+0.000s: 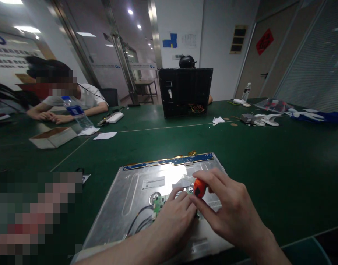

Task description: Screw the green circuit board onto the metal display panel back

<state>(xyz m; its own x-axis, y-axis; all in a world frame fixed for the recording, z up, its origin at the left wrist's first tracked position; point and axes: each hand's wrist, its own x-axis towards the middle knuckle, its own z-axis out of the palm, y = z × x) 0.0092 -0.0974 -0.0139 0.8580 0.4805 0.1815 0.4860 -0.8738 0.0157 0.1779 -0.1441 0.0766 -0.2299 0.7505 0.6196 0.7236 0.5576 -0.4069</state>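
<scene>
A flat silver metal panel (133, 184), like the back of a display, lies on the table before me. A small green circuit board (158, 203) with dark cables sits on it, partly covered by my left hand (178, 211). The fingers of this hand are bent and bunched together over the board; their tips and anything in them are hidden. My right hand (229, 206) is closed round the orange-and-black handle of a screwdriver (200, 188), just right of the left fingers. The screwdriver's tip is hidden. A blue circuit strip (169, 162) runs along the panel's far edge.
The green table (268, 162) bears an open cardboard box (54, 138), a water bottle (77, 112) and paper scraps (105, 135) at left. A black display housing (185, 92) stands at the back. Gloves (268, 119) lie right. A person (88, 97) leans on the table.
</scene>
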